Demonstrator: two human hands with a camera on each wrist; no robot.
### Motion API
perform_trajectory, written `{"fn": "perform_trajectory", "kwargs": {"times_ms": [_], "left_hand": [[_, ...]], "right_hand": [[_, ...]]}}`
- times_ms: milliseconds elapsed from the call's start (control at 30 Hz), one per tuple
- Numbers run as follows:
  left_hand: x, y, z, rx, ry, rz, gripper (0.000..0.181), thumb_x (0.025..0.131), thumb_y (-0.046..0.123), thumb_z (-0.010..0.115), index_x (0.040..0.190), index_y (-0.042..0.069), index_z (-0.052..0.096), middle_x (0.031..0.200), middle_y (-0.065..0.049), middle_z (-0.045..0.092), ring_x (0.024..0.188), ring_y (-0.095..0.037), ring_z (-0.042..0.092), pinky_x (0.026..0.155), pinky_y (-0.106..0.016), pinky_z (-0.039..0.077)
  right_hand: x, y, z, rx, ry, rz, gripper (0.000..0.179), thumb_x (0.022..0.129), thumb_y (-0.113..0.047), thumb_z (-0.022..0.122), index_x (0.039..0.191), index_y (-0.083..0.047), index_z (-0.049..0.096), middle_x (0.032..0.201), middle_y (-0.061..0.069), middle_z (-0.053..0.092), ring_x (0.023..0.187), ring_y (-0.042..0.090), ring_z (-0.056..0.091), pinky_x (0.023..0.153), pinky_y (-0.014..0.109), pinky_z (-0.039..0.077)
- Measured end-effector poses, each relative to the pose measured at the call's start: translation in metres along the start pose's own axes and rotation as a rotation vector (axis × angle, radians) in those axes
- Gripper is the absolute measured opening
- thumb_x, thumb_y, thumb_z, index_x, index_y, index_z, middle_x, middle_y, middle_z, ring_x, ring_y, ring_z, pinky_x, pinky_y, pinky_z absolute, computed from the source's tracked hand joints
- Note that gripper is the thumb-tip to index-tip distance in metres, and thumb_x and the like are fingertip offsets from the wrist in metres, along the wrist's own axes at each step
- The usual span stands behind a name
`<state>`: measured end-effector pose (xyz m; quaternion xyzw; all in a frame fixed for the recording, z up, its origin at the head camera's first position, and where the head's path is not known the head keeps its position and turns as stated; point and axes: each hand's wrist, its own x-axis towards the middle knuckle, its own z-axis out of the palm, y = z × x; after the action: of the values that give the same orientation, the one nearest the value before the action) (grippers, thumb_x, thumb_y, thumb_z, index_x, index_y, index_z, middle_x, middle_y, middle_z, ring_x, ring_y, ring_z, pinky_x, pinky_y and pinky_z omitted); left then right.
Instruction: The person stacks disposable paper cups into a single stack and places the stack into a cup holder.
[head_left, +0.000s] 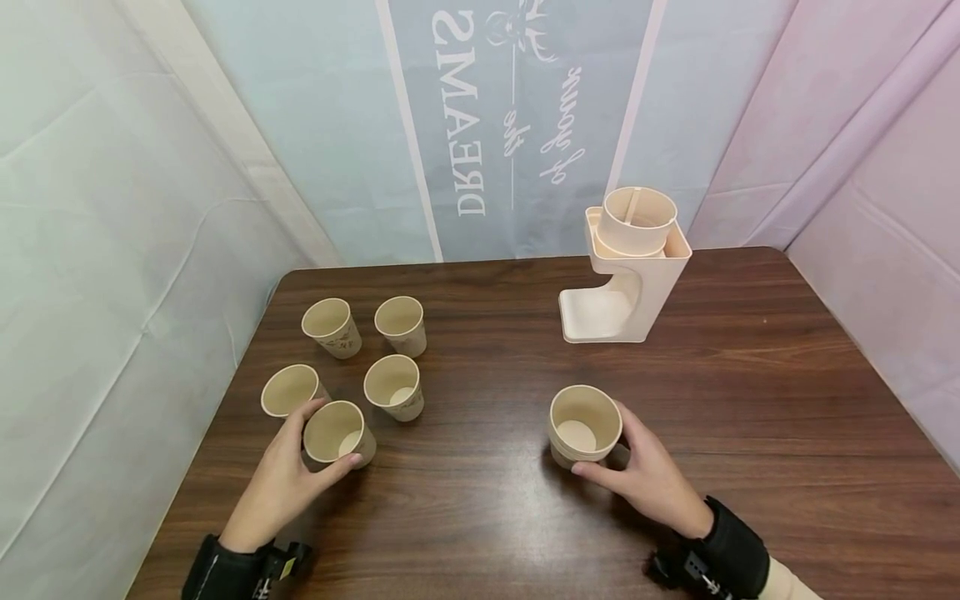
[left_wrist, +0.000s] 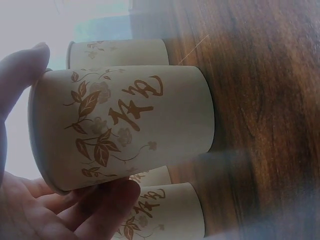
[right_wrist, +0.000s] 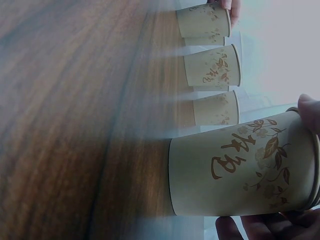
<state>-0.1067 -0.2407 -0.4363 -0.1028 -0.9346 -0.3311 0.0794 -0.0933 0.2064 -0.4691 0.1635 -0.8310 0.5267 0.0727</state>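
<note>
My left hand [head_left: 281, 487] holds a beige paper cup [head_left: 339, 435] between thumb and fingers, close over the table at the near left. Brown leaves and lettering decorate its side in the left wrist view, where the thumb and fingers [left_wrist: 112, 210] reach round it near the rim. Nearer the middle, my right hand [head_left: 660, 479] grips a small stack of nested paper cups [head_left: 583, 421] the same way. Doubled rims show on that stack [right_wrist: 240, 170] in the right wrist view. Behind the left cup stand several more upright paper cups [head_left: 393, 385], one [head_left: 288, 390] partly hidden by the left hand.
A cream plastic stand [head_left: 637, 304] with a flat foot and a round tube [head_left: 637, 225] on top stands at the back right. Fabric walls hang behind and beside the dark wooden table [head_left: 480, 517]. Both wrists wear black straps [head_left: 731, 542] with cameras.
</note>
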Motion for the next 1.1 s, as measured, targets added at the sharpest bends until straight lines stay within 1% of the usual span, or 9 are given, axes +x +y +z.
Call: {"fn": "perform_trajectory", "kwargs": {"times_ms": [200, 433, 533, 733, 967, 1033, 1100], "left_hand": [[-0.001, -0.002, 0.002, 0.000, 0.011, -0.001, 0.084, 0.080, 0.026, 0.089, 0.143, -0.003, 0.042, 0.140, -0.024, 0.053, 0.124, -0.037, 0.053, 0.095, -0.047, 0.042], [-0.002, -0.003, 0.003, -0.005, 0.009, -0.012, 0.084, 0.081, 0.027, 0.089, 0.143, -0.005, 0.042, 0.141, -0.027, 0.052, 0.129, -0.042, 0.050, 0.098, -0.055, 0.041], [-0.002, -0.003, 0.003, -0.001, 0.013, -0.008, 0.083, 0.081, 0.026, 0.088, 0.142, -0.005, 0.043, 0.139, -0.026, 0.053, 0.127, -0.042, 0.051, 0.097, -0.054, 0.042], [-0.001, 0.000, 0.000, 0.019, 0.031, -0.001, 0.079, 0.083, 0.025, 0.087, 0.143, -0.005, 0.045, 0.138, -0.027, 0.054, 0.124, -0.042, 0.053, 0.093, -0.053, 0.044], [-0.001, 0.002, -0.005, 0.015, 0.041, -0.013, 0.079, 0.082, 0.023, 0.087, 0.143, -0.004, 0.046, 0.142, -0.026, 0.052, 0.131, -0.045, 0.049, 0.098, -0.055, 0.041], [-0.001, 0.003, -0.007, 0.013, 0.042, -0.009, 0.078, 0.082, 0.023, 0.087, 0.142, -0.005, 0.046, 0.141, -0.027, 0.053, 0.130, -0.046, 0.049, 0.098, -0.055, 0.041], [-0.001, 0.004, -0.008, 0.024, 0.048, -0.004, 0.077, 0.082, 0.022, 0.087, 0.142, -0.005, 0.047, 0.140, -0.027, 0.054, 0.127, -0.044, 0.051, 0.096, -0.051, 0.042]], "right_hand": [[0.000, 0.000, 0.000, -0.009, -0.002, -0.011, 0.080, 0.076, -0.009, 0.091, 0.145, -0.009, 0.049, 0.131, 0.008, 0.063, 0.115, 0.013, 0.059, 0.094, 0.016, 0.046], [-0.001, 0.000, 0.000, -0.002, -0.007, -0.008, 0.080, 0.076, -0.009, 0.090, 0.145, -0.009, 0.049, 0.131, 0.008, 0.063, 0.115, 0.012, 0.059, 0.094, 0.017, 0.047], [-0.002, 0.000, 0.000, 0.000, -0.009, -0.008, 0.080, 0.076, -0.009, 0.090, 0.145, -0.009, 0.049, 0.131, 0.009, 0.062, 0.115, 0.012, 0.059, 0.093, 0.017, 0.046], [-0.001, 0.000, 0.000, 0.003, -0.003, -0.009, 0.080, 0.076, -0.008, 0.090, 0.145, -0.008, 0.049, 0.131, 0.009, 0.063, 0.115, 0.012, 0.058, 0.094, 0.016, 0.046], [0.000, -0.001, -0.001, 0.006, -0.006, -0.010, 0.080, 0.077, -0.008, 0.090, 0.146, -0.008, 0.049, 0.133, 0.009, 0.061, 0.117, 0.012, 0.057, 0.095, 0.015, 0.045], [0.000, -0.001, -0.001, 0.009, -0.006, -0.011, 0.080, 0.077, -0.007, 0.090, 0.146, -0.008, 0.049, 0.133, 0.009, 0.061, 0.117, 0.012, 0.057, 0.096, 0.015, 0.044], [0.000, -0.001, -0.001, 0.009, -0.007, -0.011, 0.080, 0.077, -0.007, 0.090, 0.146, -0.008, 0.049, 0.133, 0.009, 0.061, 0.117, 0.012, 0.057, 0.096, 0.015, 0.044]]}}
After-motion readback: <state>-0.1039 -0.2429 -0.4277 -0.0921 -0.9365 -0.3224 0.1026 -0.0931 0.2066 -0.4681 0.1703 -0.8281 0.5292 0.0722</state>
